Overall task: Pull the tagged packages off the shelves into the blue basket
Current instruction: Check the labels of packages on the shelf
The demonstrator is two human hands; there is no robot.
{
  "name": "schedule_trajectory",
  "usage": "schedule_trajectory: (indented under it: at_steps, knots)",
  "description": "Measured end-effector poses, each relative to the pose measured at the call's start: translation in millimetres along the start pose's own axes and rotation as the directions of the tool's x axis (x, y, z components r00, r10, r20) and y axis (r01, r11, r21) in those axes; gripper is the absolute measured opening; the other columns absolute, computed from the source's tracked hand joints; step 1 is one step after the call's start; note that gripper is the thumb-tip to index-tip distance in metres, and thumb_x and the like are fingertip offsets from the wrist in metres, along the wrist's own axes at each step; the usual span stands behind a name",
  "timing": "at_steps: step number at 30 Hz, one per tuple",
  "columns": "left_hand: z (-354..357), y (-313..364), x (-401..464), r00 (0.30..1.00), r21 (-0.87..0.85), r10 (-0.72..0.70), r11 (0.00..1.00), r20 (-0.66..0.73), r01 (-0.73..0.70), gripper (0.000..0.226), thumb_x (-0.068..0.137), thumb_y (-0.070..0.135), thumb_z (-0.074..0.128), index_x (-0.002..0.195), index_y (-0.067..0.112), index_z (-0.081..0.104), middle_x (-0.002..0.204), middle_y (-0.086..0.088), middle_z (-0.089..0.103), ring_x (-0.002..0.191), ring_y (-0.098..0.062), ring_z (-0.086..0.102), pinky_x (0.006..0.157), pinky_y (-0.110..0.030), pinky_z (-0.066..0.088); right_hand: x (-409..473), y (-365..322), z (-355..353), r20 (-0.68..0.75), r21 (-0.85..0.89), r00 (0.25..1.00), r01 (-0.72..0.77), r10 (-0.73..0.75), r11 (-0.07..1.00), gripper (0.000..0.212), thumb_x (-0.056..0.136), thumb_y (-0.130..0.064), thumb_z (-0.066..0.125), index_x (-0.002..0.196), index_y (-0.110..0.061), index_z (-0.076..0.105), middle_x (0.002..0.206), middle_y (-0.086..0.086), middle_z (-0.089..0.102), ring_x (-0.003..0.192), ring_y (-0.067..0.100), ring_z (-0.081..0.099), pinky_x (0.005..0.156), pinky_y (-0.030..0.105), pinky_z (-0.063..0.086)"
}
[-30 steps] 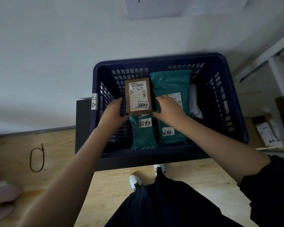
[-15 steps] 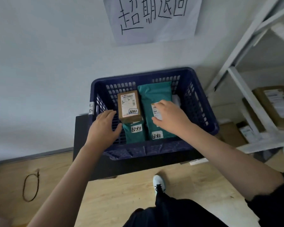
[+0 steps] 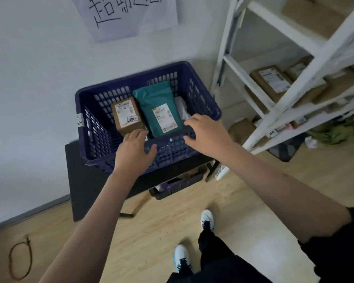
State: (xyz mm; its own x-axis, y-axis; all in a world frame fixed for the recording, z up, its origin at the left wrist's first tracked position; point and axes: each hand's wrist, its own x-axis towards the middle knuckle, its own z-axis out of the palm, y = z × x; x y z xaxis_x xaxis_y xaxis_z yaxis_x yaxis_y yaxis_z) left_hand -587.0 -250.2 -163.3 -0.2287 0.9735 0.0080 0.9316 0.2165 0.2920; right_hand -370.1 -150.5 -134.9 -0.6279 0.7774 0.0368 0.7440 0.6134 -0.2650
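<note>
The blue basket [image 3: 200,99], the largest thing here, sits on a dark stand against the wall with its long sides running left to right; its slotted plastic walls look stiff, so I judge it could be lifted by the rim without sagging. Inside it the teal mailer [image 3: 157,103] lies flat with its long axis running from the near rim to the far wall, label up; it looks like a soft, light and rather slick bag that would flop if pinched at one corner, so a flat grip across its width seems best. Just to its left the small brown box [image 3: 126,114] lies the same way, long axis near to far, with the handwritten tag at its near end; it looks rigid and light, and is best taken by its two long sides. Both hands hover over the near rim, holding nothing: the left hand [image 3: 134,152] with fingers loosely spread, the right hand [image 3: 204,133] with fingers relaxed and slightly bent.
</note>
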Motion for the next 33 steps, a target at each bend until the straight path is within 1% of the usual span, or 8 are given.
schedule_trajectory:
  at_steps: [4, 10, 14, 17, 20, 24, 28, 33]
  knots:
    - [7, 55, 0, 0.995, -0.001, 0.099, 0.995, 0.005, -0.099, 0.051, 0.099, 0.039, 0.056, 0.142, 0.013, 0.050, 0.145, -0.006, 0.051, 0.132, -0.030, 0.045, 0.098, -0.045, 0.047, -30, 31, -23, -0.011, 0.035, 0.998, -0.060, 0.060, 0.998, 0.049, 0.098, -0.041, 0.059, 0.141, -0.018, 0.053, 0.136, -0.001, 0.054, 0.122, 0.020, 0.053, 0.091, 0.038, 0.051]
    - [17, 149, 12, 0.985, 0.036, 0.172, 0.984, 0.012, -0.173, 0.049, 0.098, 0.041, 0.055, 0.138, 0.013, 0.051, 0.139, -0.006, 0.053, 0.125, -0.031, 0.050, 0.095, -0.045, 0.049, -74, 104, -55, -0.054, 0.055, 0.989, -0.133, 0.136, 0.990, 0.045, 0.096, -0.041, 0.060, 0.135, -0.019, 0.057, 0.129, -0.001, 0.058, 0.115, 0.021, 0.057, 0.088, 0.037, 0.049]
    - [33, 216, 9, 0.989, 0.004, 0.144, 0.990, 0.033, -0.144, 0.052, 0.098, 0.044, 0.055, 0.141, 0.016, 0.050, 0.141, -0.005, 0.054, 0.127, -0.028, 0.050, 0.098, -0.043, 0.046, -110, 164, -77, -0.043, 0.039, 0.984, -0.170, 0.172, 0.985, 0.047, 0.096, -0.043, 0.059, 0.136, -0.019, 0.056, 0.128, -0.001, 0.057, 0.118, 0.022, 0.056, 0.090, 0.040, 0.051]
    - [47, 268, 1, 0.993, -0.025, 0.117, 0.993, 0.022, -0.117, 0.053, 0.099, 0.045, 0.054, 0.143, 0.017, 0.049, 0.144, -0.004, 0.053, 0.130, -0.027, 0.049, 0.099, -0.043, 0.046, -137, 210, -94, -0.044, 0.021, 0.988, -0.148, 0.148, 0.989, 0.046, 0.096, -0.041, 0.060, 0.138, -0.021, 0.055, 0.132, -0.003, 0.057, 0.119, 0.019, 0.055, 0.086, 0.034, 0.048]
    - [66, 322, -10, 0.994, -0.057, 0.107, 0.993, 0.002, -0.107, 0.048, 0.098, 0.045, 0.053, 0.135, 0.015, 0.054, 0.135, -0.004, 0.057, 0.123, -0.027, 0.052, 0.093, -0.043, 0.051, -165, 256, -109, -0.044, 0.014, 0.990, -0.132, 0.133, 0.991, 0.044, 0.095, -0.041, 0.060, 0.135, -0.023, 0.057, 0.132, -0.005, 0.058, 0.116, 0.017, 0.057, 0.080, 0.033, 0.050]
    - [91, 395, -18, 0.991, -0.062, 0.125, 0.991, 0.042, -0.122, 0.045, 0.098, 0.046, 0.052, 0.130, 0.015, 0.056, 0.127, -0.003, 0.058, 0.116, -0.026, 0.053, 0.086, -0.042, 0.052, -201, 309, -121, -0.026, 0.043, 0.988, -0.148, 0.149, 0.988, 0.044, 0.095, -0.042, 0.061, 0.133, -0.021, 0.058, 0.129, -0.005, 0.058, 0.115, 0.018, 0.057, 0.085, 0.037, 0.051]
    - [107, 460, -5, 0.988, -0.074, 0.154, 0.986, 0.033, -0.151, 0.050, 0.099, 0.044, 0.052, 0.141, 0.018, 0.051, 0.139, 0.000, 0.055, 0.125, -0.023, 0.052, 0.094, -0.041, 0.051, -220, 365, -137, -0.021, 0.024, 0.987, -0.156, 0.157, 0.987, 0.045, 0.095, -0.042, 0.060, 0.135, -0.021, 0.057, 0.129, -0.005, 0.057, 0.117, 0.017, 0.055, 0.084, 0.033, 0.049]
    - [123, 530, 36, 0.991, -0.075, 0.134, 0.989, 0.030, -0.131, 0.053, 0.098, 0.045, 0.051, 0.144, 0.020, 0.049, 0.144, 0.001, 0.052, 0.130, -0.022, 0.049, 0.101, -0.041, 0.047, -218, 449, -162, -0.028, 0.028, 0.989, -0.146, 0.147, 0.989, 0.045, 0.095, -0.042, 0.059, 0.135, -0.020, 0.057, 0.128, -0.004, 0.059, 0.117, 0.018, 0.055, 0.090, 0.040, 0.051]
